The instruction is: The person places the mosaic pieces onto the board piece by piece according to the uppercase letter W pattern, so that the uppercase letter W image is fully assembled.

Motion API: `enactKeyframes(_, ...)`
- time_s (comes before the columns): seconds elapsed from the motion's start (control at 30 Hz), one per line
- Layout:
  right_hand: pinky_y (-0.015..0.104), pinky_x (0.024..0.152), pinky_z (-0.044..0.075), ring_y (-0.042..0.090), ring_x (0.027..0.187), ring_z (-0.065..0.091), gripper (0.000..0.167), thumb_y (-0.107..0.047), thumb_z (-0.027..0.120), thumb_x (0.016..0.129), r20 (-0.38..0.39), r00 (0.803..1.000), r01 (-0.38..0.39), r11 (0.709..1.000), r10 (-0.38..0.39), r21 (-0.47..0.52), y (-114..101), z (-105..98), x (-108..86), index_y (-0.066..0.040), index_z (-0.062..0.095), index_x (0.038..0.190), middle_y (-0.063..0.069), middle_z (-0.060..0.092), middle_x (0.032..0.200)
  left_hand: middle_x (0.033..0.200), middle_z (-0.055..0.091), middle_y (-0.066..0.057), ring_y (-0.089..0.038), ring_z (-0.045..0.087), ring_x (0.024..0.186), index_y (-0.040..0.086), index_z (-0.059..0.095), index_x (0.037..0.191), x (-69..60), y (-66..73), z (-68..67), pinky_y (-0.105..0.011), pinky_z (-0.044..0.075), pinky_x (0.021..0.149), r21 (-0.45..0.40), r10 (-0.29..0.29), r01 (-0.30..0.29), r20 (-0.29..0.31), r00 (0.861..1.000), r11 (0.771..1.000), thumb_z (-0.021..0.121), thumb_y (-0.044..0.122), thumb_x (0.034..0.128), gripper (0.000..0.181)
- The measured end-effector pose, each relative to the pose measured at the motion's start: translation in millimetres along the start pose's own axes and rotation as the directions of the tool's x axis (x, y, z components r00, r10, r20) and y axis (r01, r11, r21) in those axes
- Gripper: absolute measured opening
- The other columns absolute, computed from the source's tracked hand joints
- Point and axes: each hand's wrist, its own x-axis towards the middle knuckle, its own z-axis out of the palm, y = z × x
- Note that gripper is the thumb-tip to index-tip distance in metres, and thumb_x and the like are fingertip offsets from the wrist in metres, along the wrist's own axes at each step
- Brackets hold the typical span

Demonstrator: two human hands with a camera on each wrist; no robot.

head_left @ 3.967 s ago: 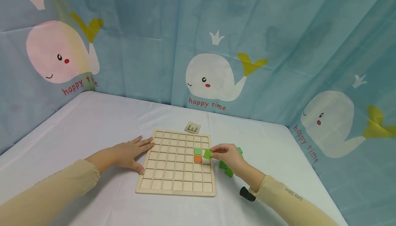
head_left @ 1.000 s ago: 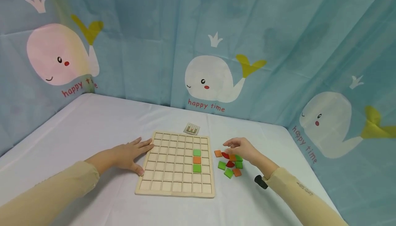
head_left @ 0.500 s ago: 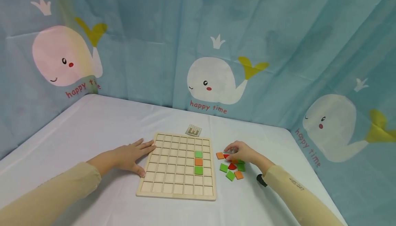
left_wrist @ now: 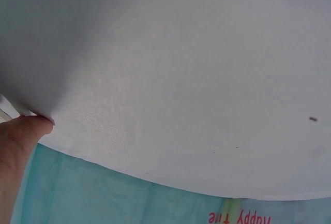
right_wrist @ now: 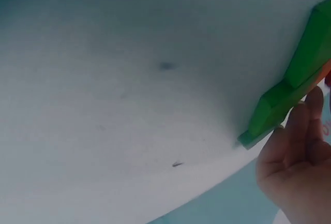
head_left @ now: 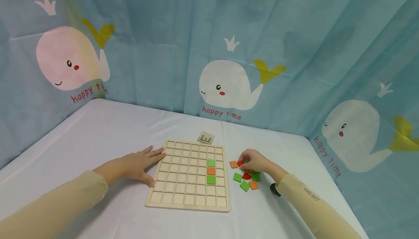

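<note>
Nearest the camera: beige sleeves [head_left: 63, 199] enter from both lower corners; a small black object [head_left: 275, 190] beside the right cuff is too hidden to identify.
Grid board: the wooden grid board [head_left: 190, 198] lies flat on the white cloth [head_left: 131, 224] between the hands, probably so its cells are easily reached.
Loose tiles: a green tile [head_left: 244, 185], an orange tile [head_left: 253, 184] and a red wedge [head_left: 246, 176] lie among others off the board's right edge, handy for the right hand.
Filled cells: an orange square [head_left: 211, 171] sits between two green squares [head_left: 211, 180] in the second column from the right.
Left edge: the left hand [head_left: 136, 164], fingers spread, touches the board's side, seemingly to steady it.
Right hand: the right hand [head_left: 257, 161] appears to pinch a red piece [head_left: 240, 163] between thumb and forefinger, which suits something thin; how tightly I cannot tell.
Pattern card: a small gridded card [head_left: 206, 137] lies beyond the board, plausibly for easy viewing.
Backdrop: blue whale-print curtain [head_left: 157, 68].
</note>
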Motion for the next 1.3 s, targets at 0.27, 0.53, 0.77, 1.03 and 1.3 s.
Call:
enactKeyframes(0.27, 0.033, 0.077, 0.049, 0.016, 0.082, 0.052, 0.009, 0.0, 0.068, 0.088, -0.018, 0.997, 0.079, 0.997, -0.08, -0.021, -2.2, -1.4, -1.5, -0.006, 0.066, 0.093, -0.002, 0.061, 0.088, 0.159, 0.018, -0.016, -0.053, 0.014, 0.14, 0.005, 0.031, 0.151, 0.5, -1.2, -0.2, -0.073, 0.028, 0.096, 0.008, 0.0, 0.0, 0.006, 1.0, 1.0, 0.069, 0.064, 0.0723, 0.106)
enactKeyframes(0.53, 0.035, 0.078, 0.053, 0.018, 0.083, 0.059, 0.027, -0.002, 0.066, 0.091, -0.02, 0.999, 0.045, 0.982, -0.042, 0.186, -12.9, -11.4, -10.5, 0.004, 0.065, 0.117, 0.004, 0.066, 0.094, 0.159, 0.019, -0.017, -0.054, 0.015, 0.139, 0.004, 0.032, 0.151, -0.7, -1.9, -0.4, -0.074, 0.028, 0.096, -0.006, 0.004, -0.004, -0.005, 1.0, 1.0, 0.07, 0.063, 0.0724, 0.105)
enactKeyframes(0.77, 0.039, 0.068, 0.053, 0.027, 0.068, 0.059, 0.035, -0.01, 0.067, 0.093, 0.005, 1.0, 0.001, 0.902, -0.004, 0.431, -31.2, -14.0, -24.2, 0.01, 0.059, 0.121, 0.015, 0.064, 0.086, 0.159, 0.019, -0.015, -0.052, 0.014, 0.14, 0.006, 0.032, 0.152, -0.8, -0.8, 0.0, -0.073, 0.028, 0.097, -0.009, 0.0, 0.0, 0.003, 1.0, 1.0, 0.069, 0.064, 0.0728, 0.105)
enactKeyframes(1.03, 0.036, 0.067, 0.051, 0.018, 0.066, 0.056, 0.032, -0.006, 0.062, 0.095, 0.03, 1.0, -0.016, 0.851, 0.0, 0.524, -43.0, -8.3, -34.5, 0.013, 0.058, 0.12, 0.007, 0.064, 0.083, 0.159, 0.019, -0.016, -0.053, 0.015, 0.139, 0.005, 0.032, 0.151, -0.1, -0.3, 1.1, -0.073, 0.029, 0.096, 0.001, 0.012, -0.012, -0.006, 1.0, 1.0, 0.069, 0.063, 0.0729, 0.104)
enactKeyframes(1.3, 0.036, 0.065, 0.052, 0.019, 0.067, 0.058, 0.015, -0.009, 0.068, 0.091, 0.05, 0.998, 0.007, 0.861, -0.038, 0.509, -57.5, 7.3, -41.5, 0.002, 0.065, 0.101, 0.005, 0.065, 0.081, 0.159, 0.019, -0.016, -0.053, 0.015, 0.14, 0.004, 0.032, 0.151, -0.8, -0.4, 0.3, -0.073, 0.027, 0.097, -0.005, 0.002, -0.002, 0.001, 1.0, 1.0, 0.07, 0.062, 0.0727, 0.105)
